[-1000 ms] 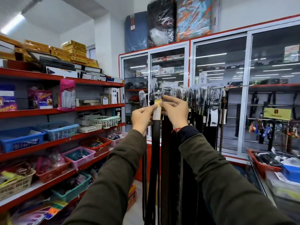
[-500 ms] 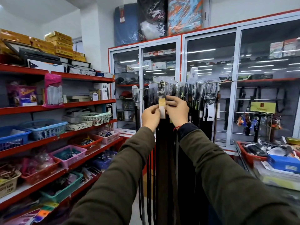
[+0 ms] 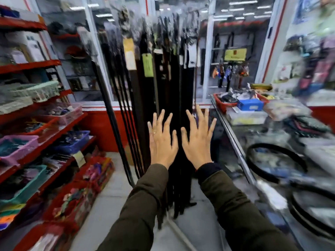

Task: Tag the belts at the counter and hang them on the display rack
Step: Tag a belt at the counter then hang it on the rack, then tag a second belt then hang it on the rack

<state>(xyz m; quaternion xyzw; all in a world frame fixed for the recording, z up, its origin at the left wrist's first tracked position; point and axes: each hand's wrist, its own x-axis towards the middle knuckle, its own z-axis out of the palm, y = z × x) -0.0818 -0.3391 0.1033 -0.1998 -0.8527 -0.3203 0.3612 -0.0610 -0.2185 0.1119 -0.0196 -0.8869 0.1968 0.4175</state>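
Observation:
Several dark belts hang in a row from the display rack in front of me, reaching almost to the floor. One carries a yellow and white tag, another a green tag. My left hand and my right hand are held flat side by side in front of the lower parts of the belts, fingers spread, holding nothing. A coiled black belt lies on the glass counter at the right. The picture is blurred by motion.
Red shelves with coloured baskets line the left side. Glass cabinets stand behind the rack. A red tray and a blue box sit at the counter's far end. Tiled floor lies below.
Both hands have let go of the tagged belt near the rack's top and dropped lower, now spread flat. The view has tilted down and swung right.

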